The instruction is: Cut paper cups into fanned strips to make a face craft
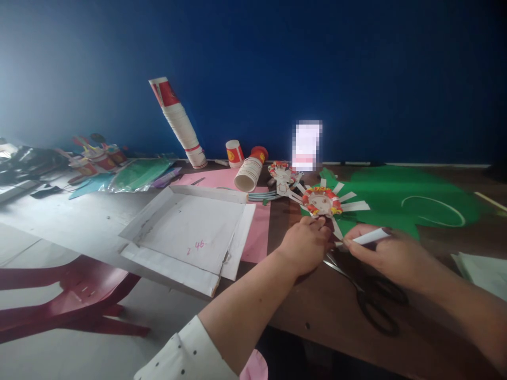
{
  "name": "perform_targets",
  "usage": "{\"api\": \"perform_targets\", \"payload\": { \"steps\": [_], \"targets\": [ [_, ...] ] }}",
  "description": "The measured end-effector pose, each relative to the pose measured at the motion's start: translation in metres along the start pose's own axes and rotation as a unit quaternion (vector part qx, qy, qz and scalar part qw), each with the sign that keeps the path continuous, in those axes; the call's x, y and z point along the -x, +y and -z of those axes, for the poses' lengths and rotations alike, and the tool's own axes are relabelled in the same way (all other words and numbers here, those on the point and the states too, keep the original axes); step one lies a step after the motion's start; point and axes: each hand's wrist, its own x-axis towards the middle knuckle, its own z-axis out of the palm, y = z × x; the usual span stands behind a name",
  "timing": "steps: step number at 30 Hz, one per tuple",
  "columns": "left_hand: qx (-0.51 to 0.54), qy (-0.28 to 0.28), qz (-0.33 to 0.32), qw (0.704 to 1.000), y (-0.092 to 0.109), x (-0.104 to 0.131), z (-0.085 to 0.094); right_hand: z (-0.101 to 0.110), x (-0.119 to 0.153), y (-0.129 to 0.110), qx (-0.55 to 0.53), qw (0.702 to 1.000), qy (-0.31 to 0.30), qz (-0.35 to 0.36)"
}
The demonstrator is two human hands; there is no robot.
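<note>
My left hand has its fingers closed on the lower edge of a paper cup cut into splayed white strips. A red and yellow ruffled ring surrounds the face drawn in its middle. In my right hand is a white marker, its lower end close to a strip beside my left fingers. Black-handled scissors lie on the table just below both hands, blades toward my left hand. Behind the cut cup rests a second paper figure with a similar ruffled ring.
A white box lid lies left on pink paper. Stacked paper cups lean against the blue wall, with more cups nearby. Green paper spreads at right. A red chair stands at lower left.
</note>
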Motion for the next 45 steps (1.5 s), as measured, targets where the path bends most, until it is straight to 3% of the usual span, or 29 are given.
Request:
{"api": "perform_targets", "payload": {
  "steps": [45],
  "targets": [
    [-0.001, -0.004, -0.008, 1.000, 0.0000, 0.0005, 0.0009, 0.0019, 0.0046, -0.0036, 0.002, 1.000, 0.010, 0.015]
  ]
}}
